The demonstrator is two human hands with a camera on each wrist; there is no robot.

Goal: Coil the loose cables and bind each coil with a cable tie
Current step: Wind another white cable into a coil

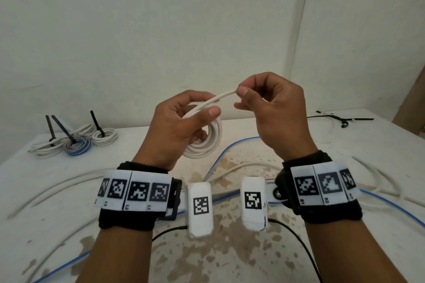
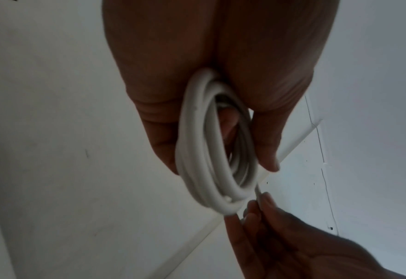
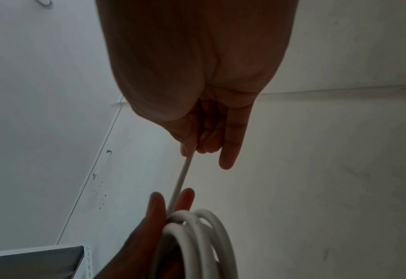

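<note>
My left hand (image 1: 181, 119) grips a coil of white cable (image 1: 208, 142) held up above the table; in the left wrist view the coil (image 2: 211, 160) runs between thumb and fingers. The cable's free end (image 1: 224, 95) leads up and right from the coil to my right hand (image 1: 257, 101), which pinches it between thumb and forefinger. In the right wrist view the cable end (image 3: 182, 175) stretches from my right fingers down to the coil (image 3: 204, 236). Loose black cable ties (image 1: 340, 118) lie at the table's far right.
Three bound coils with black ties (image 1: 76, 141) lie at the table's back left. Loose white cables (image 1: 69, 181) and a blue cable (image 1: 232, 147) sprawl over the stained white table (image 1: 241, 248). A thin black wire (image 1: 296, 236) runs near the front. White walls stand behind.
</note>
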